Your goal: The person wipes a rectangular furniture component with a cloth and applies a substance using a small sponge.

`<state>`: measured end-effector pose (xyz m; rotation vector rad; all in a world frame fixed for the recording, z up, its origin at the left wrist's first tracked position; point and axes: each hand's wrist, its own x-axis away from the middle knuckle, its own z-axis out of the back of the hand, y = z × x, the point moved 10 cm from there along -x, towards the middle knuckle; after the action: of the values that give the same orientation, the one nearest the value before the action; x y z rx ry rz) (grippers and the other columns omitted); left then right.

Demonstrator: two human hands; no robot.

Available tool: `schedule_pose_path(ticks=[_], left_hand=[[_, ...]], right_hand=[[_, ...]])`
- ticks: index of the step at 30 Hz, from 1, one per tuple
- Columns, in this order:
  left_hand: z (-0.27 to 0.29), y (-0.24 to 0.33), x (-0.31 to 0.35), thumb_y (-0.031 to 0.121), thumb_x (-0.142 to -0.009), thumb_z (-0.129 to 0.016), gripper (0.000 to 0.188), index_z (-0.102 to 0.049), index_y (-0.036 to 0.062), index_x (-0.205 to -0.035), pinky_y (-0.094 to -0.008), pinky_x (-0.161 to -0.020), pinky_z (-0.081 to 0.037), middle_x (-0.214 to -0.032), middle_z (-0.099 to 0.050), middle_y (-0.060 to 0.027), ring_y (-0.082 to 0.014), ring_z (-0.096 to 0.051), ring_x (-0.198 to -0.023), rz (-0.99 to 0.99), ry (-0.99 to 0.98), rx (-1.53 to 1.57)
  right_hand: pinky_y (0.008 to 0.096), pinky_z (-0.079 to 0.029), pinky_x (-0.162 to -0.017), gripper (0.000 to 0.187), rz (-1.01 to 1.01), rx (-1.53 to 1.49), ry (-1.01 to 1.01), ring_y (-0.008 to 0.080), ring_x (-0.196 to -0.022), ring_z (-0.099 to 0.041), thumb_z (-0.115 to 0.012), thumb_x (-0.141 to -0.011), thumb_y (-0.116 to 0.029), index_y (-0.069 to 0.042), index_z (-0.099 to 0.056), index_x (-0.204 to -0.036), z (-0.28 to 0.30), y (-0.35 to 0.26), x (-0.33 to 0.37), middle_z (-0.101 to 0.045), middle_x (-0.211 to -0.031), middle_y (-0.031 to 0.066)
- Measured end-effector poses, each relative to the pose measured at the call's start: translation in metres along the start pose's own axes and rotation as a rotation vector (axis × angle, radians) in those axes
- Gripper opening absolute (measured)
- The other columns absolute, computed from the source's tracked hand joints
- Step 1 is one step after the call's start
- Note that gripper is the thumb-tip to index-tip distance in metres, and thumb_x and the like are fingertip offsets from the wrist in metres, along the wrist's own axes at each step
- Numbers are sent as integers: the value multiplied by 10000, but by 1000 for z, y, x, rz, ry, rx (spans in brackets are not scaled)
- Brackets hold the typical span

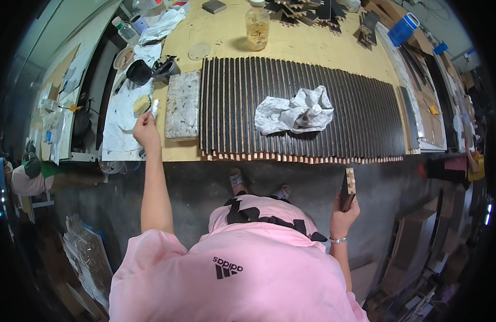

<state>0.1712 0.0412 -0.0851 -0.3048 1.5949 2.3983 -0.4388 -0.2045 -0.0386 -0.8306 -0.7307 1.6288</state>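
Note:
My left hand (147,131) is closed in a pinch on a small white strip (155,105), whose exact kind I cannot make out. Just beyond it, a yellow sponge (142,103) rests on a stained white cloth (119,124). Off the table's front edge, my right hand (344,219) grips a dark wooden piece with a pale notched end (348,189), held upright. Many dark wooden strips (232,107) stand side by side in a long row between the hands. On top of that row lies a crumpled, smudged white cloth (296,112).
A smeared whitish block (182,107) borders the row's left end. Black cups (139,72) stand behind the sponge. Farther back are a jar of amber liquid (257,27) and a pile of dark notched pieces (307,12). A blue container (403,29) is at the back right.

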Motion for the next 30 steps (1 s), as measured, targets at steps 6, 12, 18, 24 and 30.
schedule_pose_path(ticks=[6,12,18,24,30], left_hand=[[-47,67,15,84,-822,-684,147,-723,1,-937,-308,-682,-474,-763,-664,-52,-173,-591,-695,-145,-274,-128],[-94,177,69,92,-779,-687,322,-688,73,-1100,-413,-936,-429,-1076,-649,-117,-318,-563,-1028,-595,-328,-183],[-216,285,225,239,-755,-747,585,-567,97,-1294,-436,-1012,-401,-1336,-521,-169,-360,-508,-1169,-926,-835,-11],[-262,303,286,-118,-654,-514,608,-660,127,-1191,-409,-931,-465,-1191,-631,-153,-355,-581,-1083,-839,-1189,231],[-149,378,400,-95,-601,-558,507,-720,152,-1013,-392,-843,-475,-1215,-633,-69,-313,-559,-998,-1237,-1469,698]], right_hand=[[284,-471,-747,252,-143,-59,-10,150,-787,-585,-603,-787,72,31,-633,-1034,3,18,3,-611,-829,72],[273,-476,-720,176,-134,-219,39,141,-761,-599,-660,-839,-36,37,-639,-998,5,16,-17,-656,-878,63],[335,-521,-688,294,-437,-992,-87,205,-723,-621,-603,-911,-242,21,-592,-1042,-11,-7,-52,-634,-818,103],[432,-515,-757,476,-538,-1404,-121,279,-777,-625,-462,-961,-471,-20,-572,-1067,-2,-12,-82,-630,-847,123],[397,-533,-712,591,-566,-1357,152,241,-747,-593,-408,-967,-582,-9,-555,-979,20,1,-90,-594,-819,113]])
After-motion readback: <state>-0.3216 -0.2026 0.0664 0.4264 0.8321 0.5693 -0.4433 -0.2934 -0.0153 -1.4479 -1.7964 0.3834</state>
